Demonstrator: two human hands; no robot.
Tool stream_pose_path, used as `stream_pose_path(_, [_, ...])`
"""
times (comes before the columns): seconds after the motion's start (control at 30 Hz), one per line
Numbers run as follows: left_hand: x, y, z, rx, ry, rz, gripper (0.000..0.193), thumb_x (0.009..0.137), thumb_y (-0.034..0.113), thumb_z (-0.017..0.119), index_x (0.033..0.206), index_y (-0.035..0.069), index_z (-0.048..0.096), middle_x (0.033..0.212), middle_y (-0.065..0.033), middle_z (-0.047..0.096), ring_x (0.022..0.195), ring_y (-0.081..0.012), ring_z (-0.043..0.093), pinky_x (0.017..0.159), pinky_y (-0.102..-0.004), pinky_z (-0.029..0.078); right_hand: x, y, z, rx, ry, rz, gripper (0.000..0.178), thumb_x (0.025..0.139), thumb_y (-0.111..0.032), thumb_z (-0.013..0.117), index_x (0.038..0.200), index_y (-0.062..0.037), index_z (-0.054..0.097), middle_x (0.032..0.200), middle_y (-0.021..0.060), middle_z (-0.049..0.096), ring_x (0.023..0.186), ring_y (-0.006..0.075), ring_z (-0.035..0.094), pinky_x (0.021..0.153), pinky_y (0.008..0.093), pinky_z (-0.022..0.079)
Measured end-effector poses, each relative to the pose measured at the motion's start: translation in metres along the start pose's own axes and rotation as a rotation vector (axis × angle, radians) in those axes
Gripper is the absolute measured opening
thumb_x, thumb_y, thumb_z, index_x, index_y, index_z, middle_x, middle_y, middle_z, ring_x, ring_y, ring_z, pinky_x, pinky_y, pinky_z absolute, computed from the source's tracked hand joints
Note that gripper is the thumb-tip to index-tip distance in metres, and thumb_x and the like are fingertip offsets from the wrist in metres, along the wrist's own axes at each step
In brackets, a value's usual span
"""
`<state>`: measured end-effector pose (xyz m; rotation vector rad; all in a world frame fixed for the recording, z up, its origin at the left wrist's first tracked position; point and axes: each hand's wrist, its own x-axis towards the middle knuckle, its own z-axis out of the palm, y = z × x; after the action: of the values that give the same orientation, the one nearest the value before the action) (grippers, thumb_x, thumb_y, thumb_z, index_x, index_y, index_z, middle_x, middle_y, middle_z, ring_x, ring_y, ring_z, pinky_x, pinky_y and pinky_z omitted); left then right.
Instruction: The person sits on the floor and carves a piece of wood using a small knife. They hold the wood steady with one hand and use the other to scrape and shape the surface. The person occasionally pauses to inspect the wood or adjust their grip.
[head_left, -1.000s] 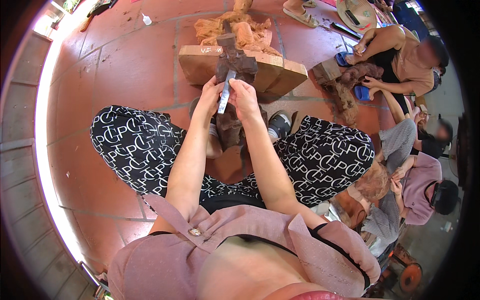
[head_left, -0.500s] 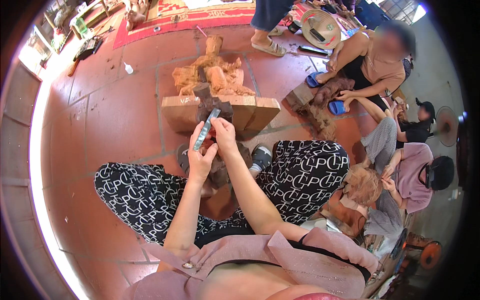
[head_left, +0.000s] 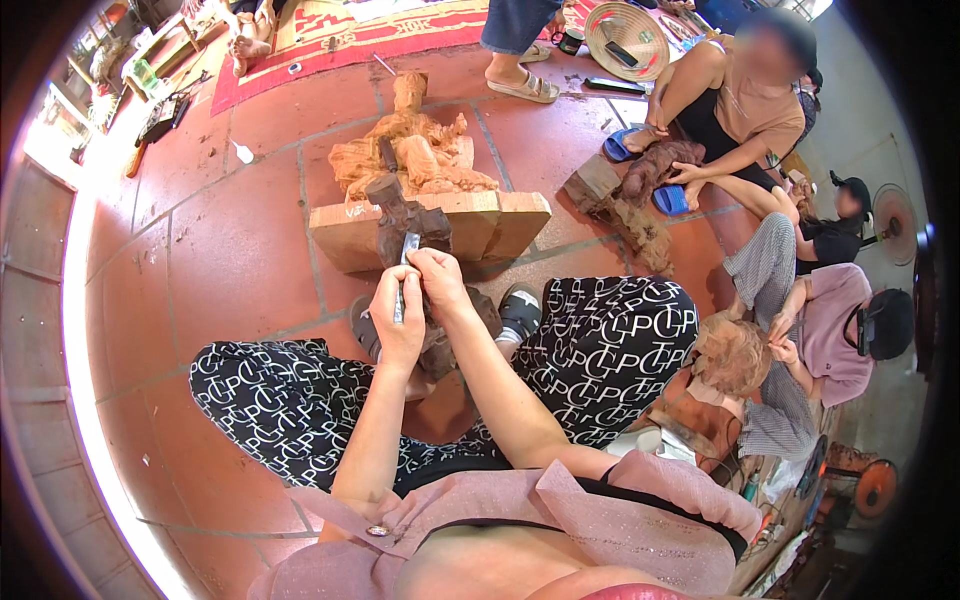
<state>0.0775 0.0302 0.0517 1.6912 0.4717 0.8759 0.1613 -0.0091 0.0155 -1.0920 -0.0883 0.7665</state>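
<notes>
A flat, shiny, grey strip [head_left: 411, 245], narrow and blade-like, slants upright between my hands in front of my knees. My left hand [head_left: 398, 335] is closed around its lower part. At its upper part, the bent fingers of my right hand [head_left: 440, 285] are pinched against it. Just beyond my fingers stands a dark brown wood carving [head_left: 428, 226], with a knobby top. My hands hide much of its middle, and I cannot tell whether the strip touches it.
Behind the carving, a thick wooden block [head_left: 480, 228] stands before an orange-brown carved figure [head_left: 410, 150]. My patterned trouser legs [head_left: 620, 350] flank my arms. To the right, a seated person [head_left: 760, 110] handles a dark carving [head_left: 655, 172]; another [head_left: 840, 320] sits by a pale carved piece [head_left: 735, 355].
The strip has turned from showing its broad face to nearly edge-on and more upright. My hands have moved slightly lower and closer together on it. The whole view has shifted a little.
</notes>
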Motion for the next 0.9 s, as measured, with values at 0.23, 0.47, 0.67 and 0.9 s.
stream_pose_path(0.23, [0.01,-0.006,0.005,-0.051,-0.045,0.012,0.007,0.089,0.006,0.051,0.086,0.001,0.054,0.078,-0.0067,0.057,0.071,-0.0128,0.053,0.068,-0.026,0.044,0.005,-0.004,0.005,-0.005,0.048,-0.174,0.025,0.088,-0.016,0.056,0.065,-0.008,0.056,0.061,-0.0072,0.047,0.055,0.0019,0.039,0.047,0.0211,0.032])
stream_pose_path(0.47, [-0.003,-0.008,0.003,-0.037,-0.007,0.005,0.009,0.091,0.009,0.05,0.087,0.002,0.055,0.079,-0.0014,0.054,0.075,-0.0084,0.049,0.07,-0.023,0.042,0.005,0.004,-0.001,-0.011,-0.021,-0.088,0.024,0.088,-0.016,0.057,0.065,-0.0089,0.057,0.062,-0.0054,0.051,0.055,0.0036,0.045,0.048,0.0203,0.036])
stream_pose_path(0.67, [-0.01,-0.009,-0.001,-0.014,0.002,-0.037,0.008,0.091,0.009,0.049,0.088,0.003,0.054,0.079,-0.0006,0.055,0.073,-0.0074,0.049,0.067,-0.0228,0.042,0.006,0.006,-0.006,-0.141,-0.057,-0.055,0.021,0.088,-0.017,0.057,0.07,-0.0059,0.061,0.063,-0.005,0.052,0.055,0.0032,0.045,0.048,0.0195,0.034])
stream_pose_path(0.9, [0.009,-0.006,0.01,-0.071,-0.031,0.031,0.008,0.09,0.009,0.05,0.088,0.003,0.054,0.081,-0.0014,0.056,0.074,-0.0079,0.05,0.068,-0.0233,0.043,0.015,-0.006,-0.002,0.033,-0.037,-0.118,0.02,0.088,-0.017,0.058,0.071,-0.0064,0.06,0.062,-0.0041,0.052,0.054,0.0041,0.047,0.047,0.0202,0.036])
